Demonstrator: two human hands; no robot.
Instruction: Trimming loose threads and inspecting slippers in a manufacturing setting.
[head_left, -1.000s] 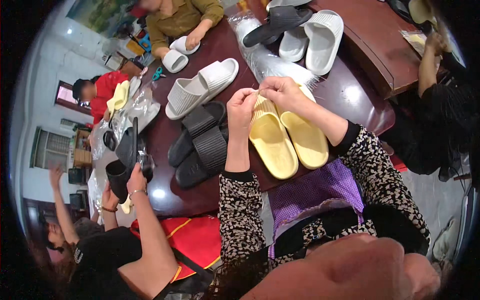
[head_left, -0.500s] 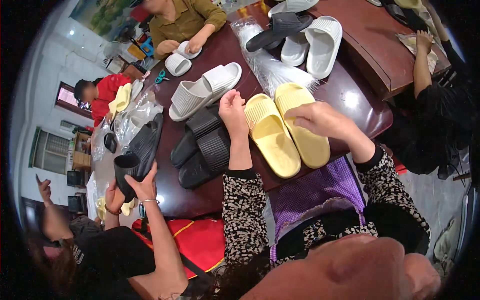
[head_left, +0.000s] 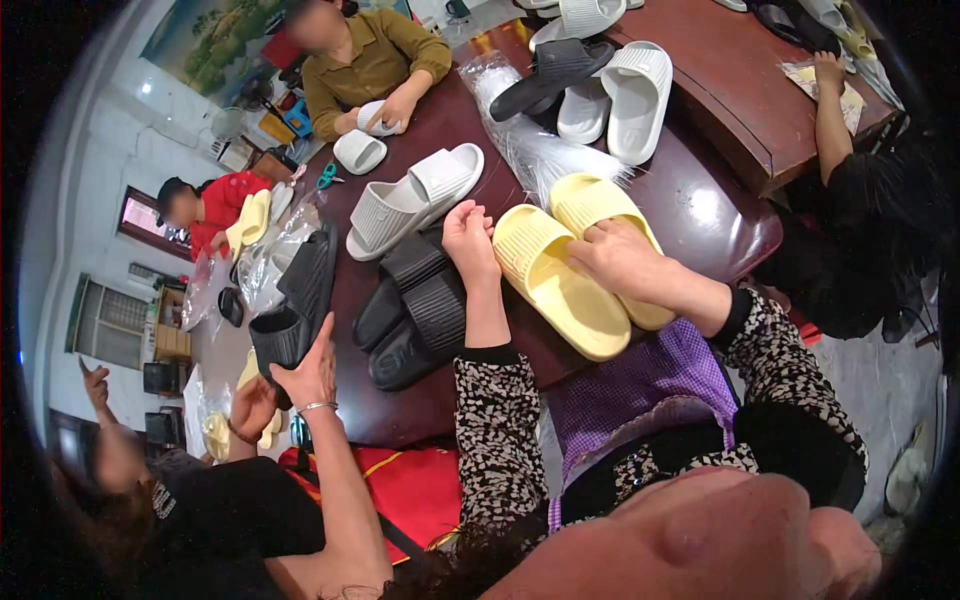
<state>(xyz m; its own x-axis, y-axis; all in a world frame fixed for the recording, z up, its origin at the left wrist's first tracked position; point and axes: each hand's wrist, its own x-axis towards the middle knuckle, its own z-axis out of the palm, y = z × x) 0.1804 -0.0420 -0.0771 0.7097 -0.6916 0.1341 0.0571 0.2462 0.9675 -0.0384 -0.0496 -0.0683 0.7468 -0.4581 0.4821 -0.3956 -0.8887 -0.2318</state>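
Note:
Two yellow slide sandals lie side by side before me, toes away: the left slide and the right slide. My right hand is closed, its bent fingertips down at the inner edges of the slides, just behind the right one's strap; what it grips is hidden. My left hand is raised beside the left slide's strap, fingers curled together; anything in them is too small to make out. Left of that wrist sits a pair of black slides. Beyond it are ribbed white slides.
A bundle of clear plastic strands lies past the yellow slides, near more white and black slides. At left a co-worker's hands hold black slides. Across the table, another person handles small white slides. Teal scissors lie nearby.
My right hand has lowered from above the right yellow slide to the slides' inner edges. The left yellow slide has turned slightly and overlaps its mate more. My left hand remains raised and curled.

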